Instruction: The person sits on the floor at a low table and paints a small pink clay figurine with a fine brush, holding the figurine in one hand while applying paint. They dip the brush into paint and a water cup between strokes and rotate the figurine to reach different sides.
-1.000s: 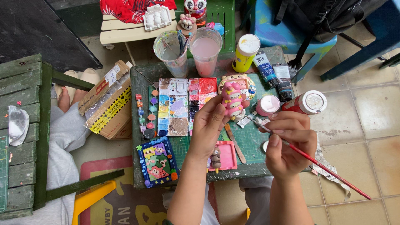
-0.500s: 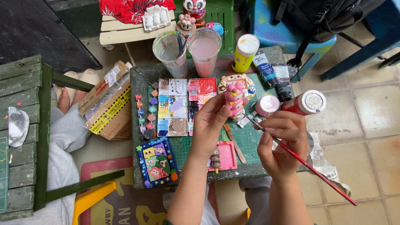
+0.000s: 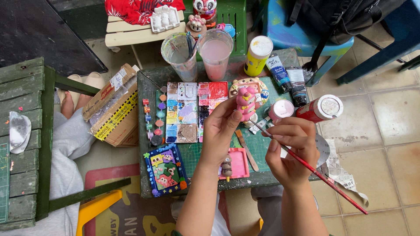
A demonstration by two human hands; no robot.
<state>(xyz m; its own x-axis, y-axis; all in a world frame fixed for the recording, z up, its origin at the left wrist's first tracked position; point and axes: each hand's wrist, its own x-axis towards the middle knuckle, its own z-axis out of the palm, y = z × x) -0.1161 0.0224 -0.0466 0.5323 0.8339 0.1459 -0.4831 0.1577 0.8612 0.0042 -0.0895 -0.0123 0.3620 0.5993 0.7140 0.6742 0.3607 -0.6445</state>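
The right hand (image 3: 291,150) sat low in the frame, right of centre, its fingers pressed together around a thin red-handled paintbrush (image 3: 313,169), the bristle end aimed up-left at the figurine. The left hand (image 3: 223,131) was at centre, thumb and fingertips pinching a small pink figurine (image 3: 246,104) from its sides and lifting it just above the counter (image 3: 262,150). The figurine looked light, rigid and probably brittle, like painted plaster; wet paint would smear, so a hold at the base or back edges seemed safest, away from its narrow raised parts.

Under the left wrist lay a pink tray (image 3: 239,162) with a tiny brown figure, and at lower left a painted blue plaque (image 3: 166,170) with bright cartoon shapes. Above that were two rectangular paint palettes (image 3: 197,111), smeared blue, red and brown, beside a strip of small paint pots (image 3: 153,120).

At right centre a red bottle with a white cap (image 3: 319,109) lay on its side next to a round pink jar (image 3: 281,109). Further up stood a yellow bottle with a white cap (image 3: 257,56), two paint tubes (image 3: 288,78), blue and black, and two clear plastic cups (image 3: 199,54), one holding pinkish water, one holding brushes. At left, off the counter, a brown cardboard box (image 3: 114,107) carried yellow-and-black striped tape and a white label.
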